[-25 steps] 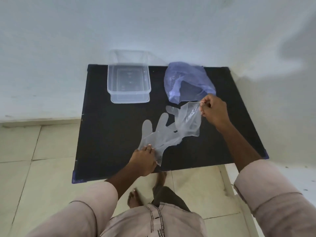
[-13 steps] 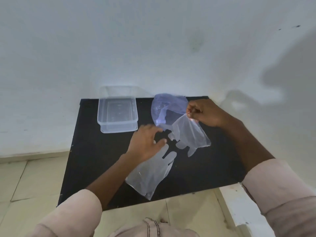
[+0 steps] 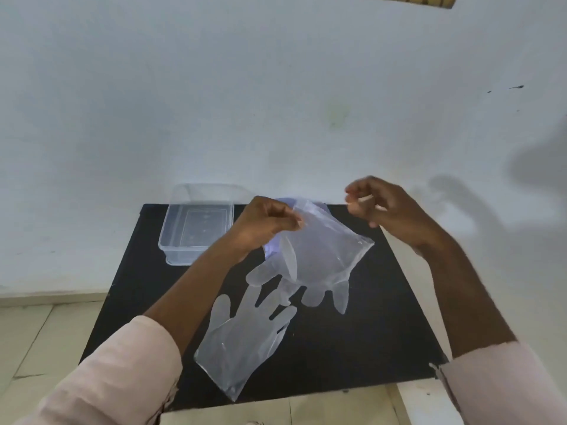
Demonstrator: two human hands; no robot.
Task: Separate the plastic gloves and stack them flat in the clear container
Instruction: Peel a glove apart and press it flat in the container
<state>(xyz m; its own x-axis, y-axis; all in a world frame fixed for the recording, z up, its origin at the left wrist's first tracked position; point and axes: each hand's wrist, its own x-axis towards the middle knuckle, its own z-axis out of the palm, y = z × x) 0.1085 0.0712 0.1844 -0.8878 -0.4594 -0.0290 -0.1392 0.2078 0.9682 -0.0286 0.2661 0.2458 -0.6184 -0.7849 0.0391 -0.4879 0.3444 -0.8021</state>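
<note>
A clear plastic glove (image 3: 322, 256) hangs over the black table (image 3: 383, 332) with its fingers pointing down. My left hand (image 3: 270, 223) pinches its cuff at the upper left corner. My right hand (image 3: 383, 207) hovers just right of that cuff with loosely curled fingers and nothing visible in it. A second clear glove (image 3: 245, 342) lies flat on the table below, fingers pointing away from me. The clear container (image 3: 196, 231) stands at the table's back left, beside my left hand. I see no glove in it.
A bluish plastic bag (image 3: 271, 248) lies behind the held glove, mostly hidden by it. The table stands against a white wall (image 3: 276, 102). Tiled floor (image 3: 46, 332) lies to the left, and a white ledge (image 3: 423, 400) sits at the table's near right corner.
My left hand left the flat glove and took the hanging glove's cuff. My right hand let go of that cuff and moved right. The camera tilted up.
</note>
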